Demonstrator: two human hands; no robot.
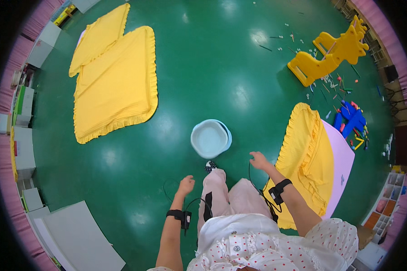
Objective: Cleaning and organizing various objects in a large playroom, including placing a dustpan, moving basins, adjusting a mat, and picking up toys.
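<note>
My left hand (186, 185) hangs in the air to the left of my leg, its fingers loosely bent and nothing visible in it. To the right, my right hand (258, 161) is held out over the floor, also bare, with relaxed fingers. A pale blue basin (211, 139) stands on the green floor just ahead of my foot; it seems to sit inside a second, bluer basin (228, 135). Both hands are apart from it, the right one nearer. Beside my right arm lies a yellow ruffled cover (298, 158) bunched on a pink mat (341, 162).
Two yellow ruffled covers (117, 86) lie at the far left. At the far right stands a yellow animal-shaped plastic piece (330, 54), with blue blocks (350, 118) and scattered small toys near it. White cabinets (25, 147) line the left wall; a grey-white panel (79, 237) is at lower left.
</note>
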